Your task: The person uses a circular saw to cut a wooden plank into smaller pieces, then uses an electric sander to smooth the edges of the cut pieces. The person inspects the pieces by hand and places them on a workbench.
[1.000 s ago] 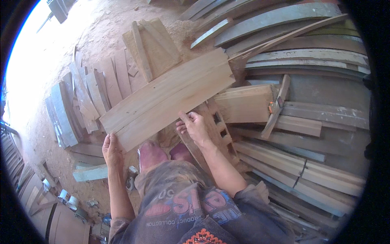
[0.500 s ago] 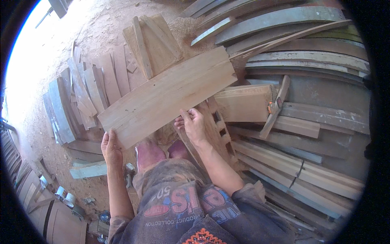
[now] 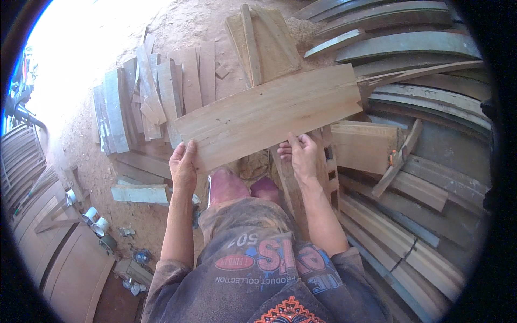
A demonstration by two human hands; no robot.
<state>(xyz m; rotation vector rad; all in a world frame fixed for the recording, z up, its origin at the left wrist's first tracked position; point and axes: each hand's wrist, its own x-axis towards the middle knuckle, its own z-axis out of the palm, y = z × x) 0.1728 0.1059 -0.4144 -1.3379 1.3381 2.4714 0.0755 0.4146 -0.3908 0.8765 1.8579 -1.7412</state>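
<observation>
A long, pale wooden board is held up in front of my body, its right end raised farther than its left in the picture. My left hand grips the near left corner, thumb on the upper face and the fingers partly hidden. Halfway along the near edge, my right hand pinches the board between thumb and fingers. A small notch shows at the board's right end. Beneath the right hand stands a wooden piece with square slots, partly covered by the board and my arm.
Stacked planks lie on the dusty ground at left. Beyond the board rests a wooden panel with battens. Long timbers fill the right side, near an orange tape measure. White cups stand at lower left.
The view has swung left, so the surroundings appear farther right. The board and both hands have shifted right in the picture, and the board slants less. Both grips stay the same.
</observation>
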